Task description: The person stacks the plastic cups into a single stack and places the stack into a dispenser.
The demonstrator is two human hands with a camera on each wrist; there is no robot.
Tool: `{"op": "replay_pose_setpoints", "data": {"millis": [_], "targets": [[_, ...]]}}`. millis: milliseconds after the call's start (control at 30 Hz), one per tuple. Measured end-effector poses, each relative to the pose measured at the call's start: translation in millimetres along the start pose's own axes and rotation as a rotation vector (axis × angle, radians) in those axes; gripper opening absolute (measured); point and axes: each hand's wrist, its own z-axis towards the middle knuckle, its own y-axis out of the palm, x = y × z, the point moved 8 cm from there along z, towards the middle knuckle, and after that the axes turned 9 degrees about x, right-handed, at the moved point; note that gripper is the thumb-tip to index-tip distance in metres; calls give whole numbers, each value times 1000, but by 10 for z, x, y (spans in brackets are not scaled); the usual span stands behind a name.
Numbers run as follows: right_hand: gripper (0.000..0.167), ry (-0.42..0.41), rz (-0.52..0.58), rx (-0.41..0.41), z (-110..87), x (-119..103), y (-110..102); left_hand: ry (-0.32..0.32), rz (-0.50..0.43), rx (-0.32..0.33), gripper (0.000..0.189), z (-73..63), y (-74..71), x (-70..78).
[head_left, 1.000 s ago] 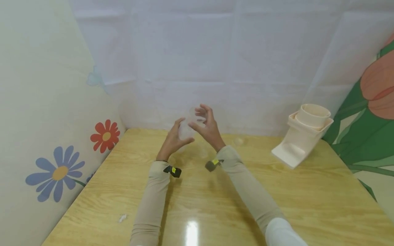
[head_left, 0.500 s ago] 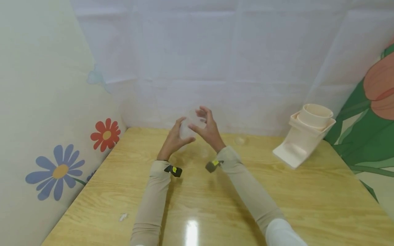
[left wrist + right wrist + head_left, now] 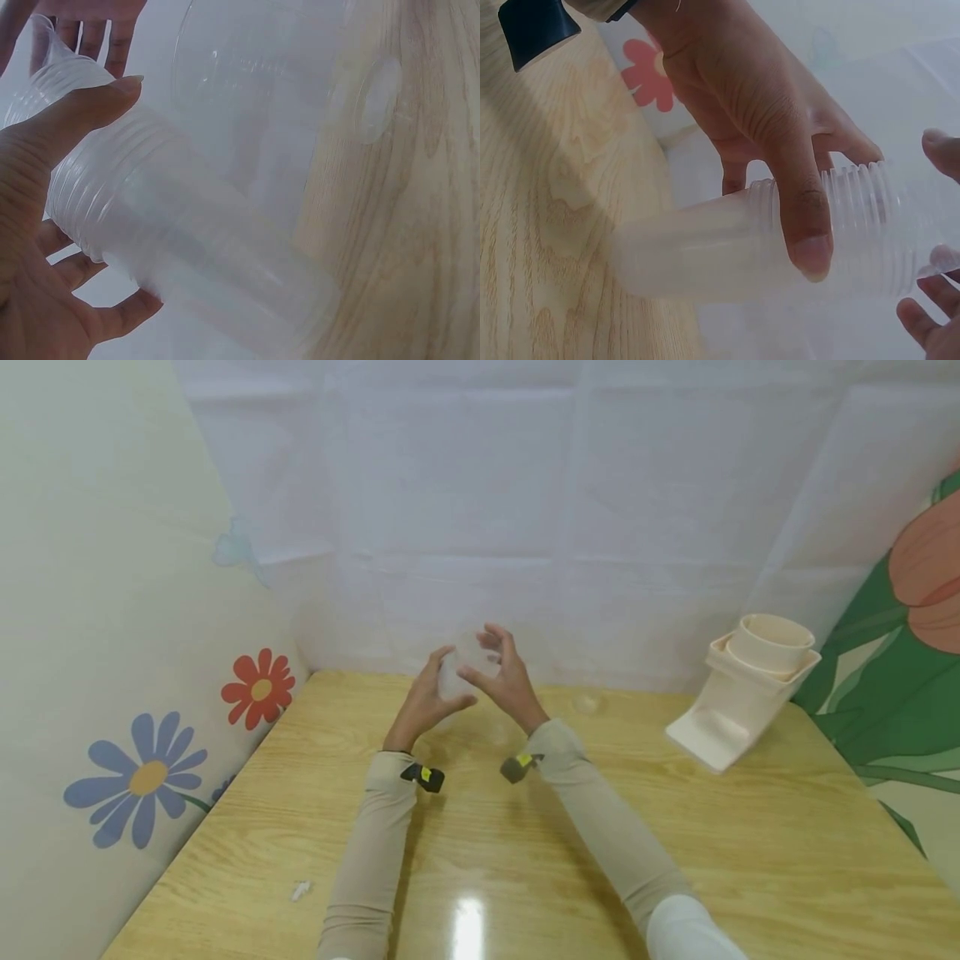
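Observation:
My left hand (image 3: 426, 700) grips a tilted stack of nested clear plastic cups (image 3: 202, 240), thumb across the ribbed rims and fingers underneath. In the right wrist view this stack (image 3: 697, 240) points its closed end toward the lower left. At the stack's mouth end, my right hand (image 3: 508, 677) has its thumb and curled fingers around the clear rim of the end cup (image 3: 49, 45). Only the right fingertips (image 3: 922, 319) and thumb show at the edge of the right wrist view. The clear plastic is faint in the head view.
A cream-coloured stand with a round tube (image 3: 742, 689) is at the right rear of the wooden table (image 3: 450, 843). A clear round piece (image 3: 587, 703) lies near the back edge. A small white scrap (image 3: 301, 891) lies at front left. White sheeting (image 3: 450, 510) hangs behind.
My right hand has lowered slightly toward the left hand and the cup stack. The left hand keeps its grip almost in place.

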Motion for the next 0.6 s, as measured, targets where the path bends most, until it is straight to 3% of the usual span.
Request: {"op": "replay_pose_setpoints", "data": {"millis": [300, 600], "targets": [[82, 21, -12, 2, 69, 448, 82, -5, 19, -3, 96, -9, 2, -10], [82, 11, -41, -2, 56, 502, 91, 4, 36, 1, 97, -5, -10, 3]]}}
